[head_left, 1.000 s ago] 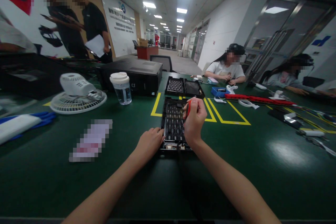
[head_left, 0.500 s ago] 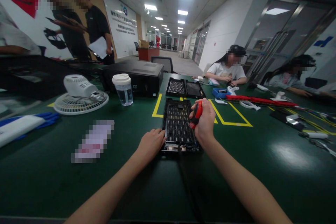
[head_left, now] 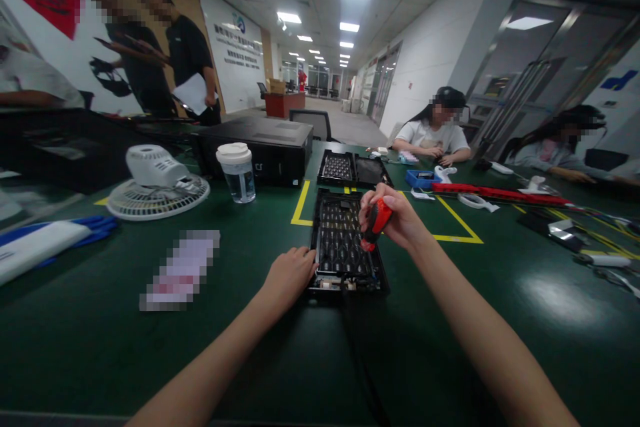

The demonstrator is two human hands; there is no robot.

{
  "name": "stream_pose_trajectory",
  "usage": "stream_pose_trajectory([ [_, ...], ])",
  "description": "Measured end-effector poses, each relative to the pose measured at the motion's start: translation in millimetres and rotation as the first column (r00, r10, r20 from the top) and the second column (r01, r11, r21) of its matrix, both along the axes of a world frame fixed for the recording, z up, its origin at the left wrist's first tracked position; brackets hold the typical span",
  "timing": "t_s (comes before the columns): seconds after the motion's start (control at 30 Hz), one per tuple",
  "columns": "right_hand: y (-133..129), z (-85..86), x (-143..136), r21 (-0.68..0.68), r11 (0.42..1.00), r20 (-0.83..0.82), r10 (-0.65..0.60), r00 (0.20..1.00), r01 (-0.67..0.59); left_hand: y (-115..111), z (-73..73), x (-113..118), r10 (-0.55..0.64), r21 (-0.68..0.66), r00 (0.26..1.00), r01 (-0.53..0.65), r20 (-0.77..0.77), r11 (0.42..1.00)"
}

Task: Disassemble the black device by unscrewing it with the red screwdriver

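Observation:
A black opened keyboard-like device lies flat on the green table, its inner grid facing up. My left hand rests on its near left corner with fingers curled on the edge. My right hand is closed around a red-and-black screwdriver, held over the device's right side with the tip pointing down at the grid. A dark cable runs from the device's near edge toward me.
A second black tray pair lies beyond the device. To the left are a white fan, a lidded cup and a black computer case. Tools and a red bar lie at right. Other people sit and stand around.
My right hand has moved right and away from the middle of the device, turning so the red screwdriver handle shows. My left hand stays on the near left corner.

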State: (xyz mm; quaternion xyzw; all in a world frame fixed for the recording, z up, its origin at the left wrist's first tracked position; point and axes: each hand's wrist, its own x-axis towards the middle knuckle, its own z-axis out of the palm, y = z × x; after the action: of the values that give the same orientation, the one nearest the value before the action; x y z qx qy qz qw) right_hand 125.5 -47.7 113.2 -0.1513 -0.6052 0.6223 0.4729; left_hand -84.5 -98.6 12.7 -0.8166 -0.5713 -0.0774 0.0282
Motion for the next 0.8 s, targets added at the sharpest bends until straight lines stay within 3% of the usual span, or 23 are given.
stream_pose_trajectory([
  [0.17,14,4.4,-7,0.013,0.956,0.075,0.291,0.954,-0.293,-1,2.5,1,0.021,-0.017,1.000,-0.021,-0.002,1.000],
  [0.3,22,2.4,-20,-0.033,0.895,0.087,0.445,0.891,-0.444,-1,1.9,0,0.012,-0.010,1.000,-0.012,-0.003,1.000],
  [0.5,33,-1.4,-33,-0.018,0.797,0.017,0.604,0.797,-0.604,1,-2.0,0,0.014,-0.009,1.000,-0.014,-0.015,1.000],
  [0.8,46,-14.8,-39,0.020,0.694,-0.082,0.719,0.691,-0.720,-1,0.5,0,0.010,-0.013,1.000,-0.010,-0.002,1.000],
])
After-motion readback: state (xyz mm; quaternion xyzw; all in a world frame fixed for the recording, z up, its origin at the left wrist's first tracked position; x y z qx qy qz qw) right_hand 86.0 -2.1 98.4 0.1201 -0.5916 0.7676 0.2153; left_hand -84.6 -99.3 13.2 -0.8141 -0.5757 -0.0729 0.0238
